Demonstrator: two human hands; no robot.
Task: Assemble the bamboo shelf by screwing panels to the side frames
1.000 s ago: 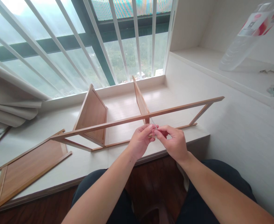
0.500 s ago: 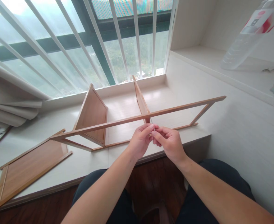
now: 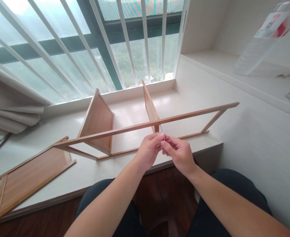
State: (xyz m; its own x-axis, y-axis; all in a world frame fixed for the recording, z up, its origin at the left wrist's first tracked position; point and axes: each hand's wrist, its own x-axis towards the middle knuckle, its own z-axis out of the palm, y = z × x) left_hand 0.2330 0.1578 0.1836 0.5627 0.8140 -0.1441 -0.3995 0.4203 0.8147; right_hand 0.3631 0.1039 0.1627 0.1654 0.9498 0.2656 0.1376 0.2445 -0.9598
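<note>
A partly built wooden shelf frame (image 3: 145,125) lies on the white window ledge (image 3: 90,171), with two upright panels and a long front rail. My left hand (image 3: 148,149) and my right hand (image 3: 179,153) meet just below the rail, where the middle panel (image 3: 150,105) joins it. Both pinch a thin metal piece (image 3: 163,138) between their fingertips; its slim shaft reaches up toward the joint. Most of the piece is hidden by my fingers, so I cannot tell what kind of part it is.
A loose wooden panel (image 3: 29,179) lies flat on the ledge at the left, below a bunched curtain (image 3: 9,108). White window bars (image 3: 125,42) stand behind the frame. A clear plastic bottle (image 3: 263,39) shows at the top right. Dark wooden floor (image 3: 164,194) lies between my knees.
My right hand has drawn slightly left and its fingers have closed tighter against the left fingertips. The shelf frame has not moved.
</note>
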